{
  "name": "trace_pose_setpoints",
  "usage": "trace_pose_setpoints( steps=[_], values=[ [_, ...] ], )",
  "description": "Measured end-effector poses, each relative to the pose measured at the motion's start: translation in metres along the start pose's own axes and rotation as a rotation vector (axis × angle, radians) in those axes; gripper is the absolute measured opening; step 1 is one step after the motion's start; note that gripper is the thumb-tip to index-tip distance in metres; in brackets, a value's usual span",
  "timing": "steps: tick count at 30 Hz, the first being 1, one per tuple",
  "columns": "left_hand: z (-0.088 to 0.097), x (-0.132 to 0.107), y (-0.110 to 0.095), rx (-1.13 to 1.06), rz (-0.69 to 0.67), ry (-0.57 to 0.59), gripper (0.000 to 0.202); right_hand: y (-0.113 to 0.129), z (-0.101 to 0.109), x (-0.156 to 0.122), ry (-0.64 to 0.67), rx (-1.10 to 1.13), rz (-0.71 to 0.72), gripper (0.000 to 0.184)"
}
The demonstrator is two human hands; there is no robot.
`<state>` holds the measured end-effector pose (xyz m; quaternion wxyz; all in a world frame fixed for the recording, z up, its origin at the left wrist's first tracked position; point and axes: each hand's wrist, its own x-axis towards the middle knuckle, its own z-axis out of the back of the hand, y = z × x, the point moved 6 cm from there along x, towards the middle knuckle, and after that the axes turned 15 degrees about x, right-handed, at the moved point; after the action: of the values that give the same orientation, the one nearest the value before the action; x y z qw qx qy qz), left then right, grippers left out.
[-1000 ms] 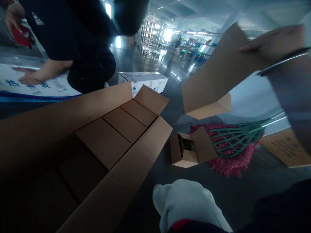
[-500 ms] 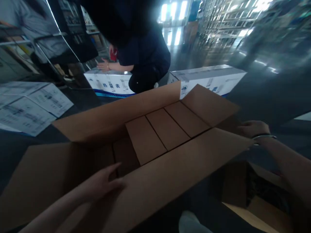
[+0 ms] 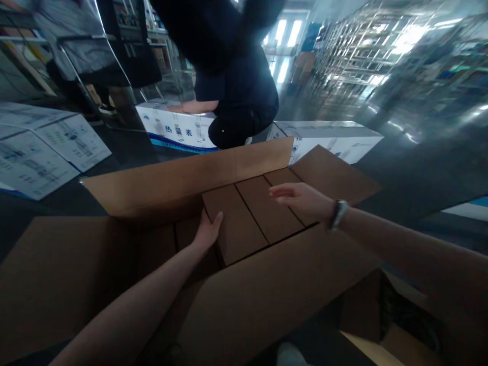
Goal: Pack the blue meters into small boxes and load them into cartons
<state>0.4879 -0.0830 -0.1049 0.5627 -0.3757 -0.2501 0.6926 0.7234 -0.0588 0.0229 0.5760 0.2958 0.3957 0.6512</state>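
Observation:
A large open cardboard carton point(image 3: 244, 305) lies in front of me, its flaps folded outward. Inside, a row of plain brown boxes point(image 3: 238, 223) fills the right part at a higher level. Lower brown box tops point(image 3: 156, 254) show in the shadowed left part. My left hand point(image 3: 208, 231) is at the left edge of the leftmost raised box, thumb apart from the fingers and some fingertips hidden beside the box. Over the right end of the row, my right hand point(image 3: 299, 200) stretches out its fingers and holds nothing; I cannot tell whether it touches the boxes.
A crouching person point(image 3: 240, 96) in dark clothes rests a hand on a white printed carton point(image 3: 179, 127). More white cartons stand at the left point(image 3: 49, 147) and behind my carton's right end point(image 3: 328, 140). A smaller open box point(image 3: 362, 310) sits at lower right.
My left hand has moved from the near flap to the edge of the raised box. My right hand has left the carton's right corner and come in over the boxes.

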Motion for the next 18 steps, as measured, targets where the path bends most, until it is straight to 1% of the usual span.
trace_pose_setpoints(
  steps=[1,2,3,4,6,7,9,12,14,16,17,18],
  values=[
    [0.002,0.004,0.001,-0.027,0.004,0.028,0.059,0.000,-0.034,0.021,0.081,0.006,0.006,0.031],
    [0.005,0.006,0.002,-0.045,0.002,0.048,0.060,-0.001,-0.058,0.043,0.083,-0.032,0.025,0.033],
    [0.007,0.006,0.002,-0.054,-0.007,0.060,0.061,-0.002,-0.078,0.062,0.072,-0.074,0.028,0.033],
    [0.011,0.006,0.004,-0.061,-0.017,0.064,0.062,-0.003,-0.094,0.079,0.065,-0.097,0.032,0.033],
    [0.019,0.002,0.009,-0.062,-0.019,0.059,0.064,-0.004,-0.114,0.100,0.056,-0.120,0.037,0.035],
    [0.023,-0.001,0.014,-0.061,-0.010,0.057,0.064,-0.004,-0.121,0.104,0.065,-0.114,0.042,0.038],
    [0.030,-0.006,0.025,-0.091,0.021,0.062,0.061,-0.001,-0.131,0.102,0.091,-0.093,0.065,0.046],
    [0.038,-0.010,0.039,-0.198,0.037,0.066,0.054,0.006,-0.140,0.090,0.117,-0.111,0.145,0.044],
    [0.040,-0.009,0.043,-0.229,0.033,0.065,0.052,0.017,-0.145,0.086,0.128,-0.179,0.244,0.049],
    [0.040,-0.008,0.043,-0.211,0.042,0.062,0.052,0.030,-0.151,0.086,0.155,-0.274,0.317,0.061],
    [0.040,-0.008,0.043,-0.199,0.050,0.064,0.053,0.036,-0.154,0.088,0.175,-0.328,0.329,0.064],
    [0.039,-0.007,0.042,-0.190,0.059,0.067,0.054,0.041,-0.158,0.091,0.199,-0.392,0.321,0.061]
  ],
)
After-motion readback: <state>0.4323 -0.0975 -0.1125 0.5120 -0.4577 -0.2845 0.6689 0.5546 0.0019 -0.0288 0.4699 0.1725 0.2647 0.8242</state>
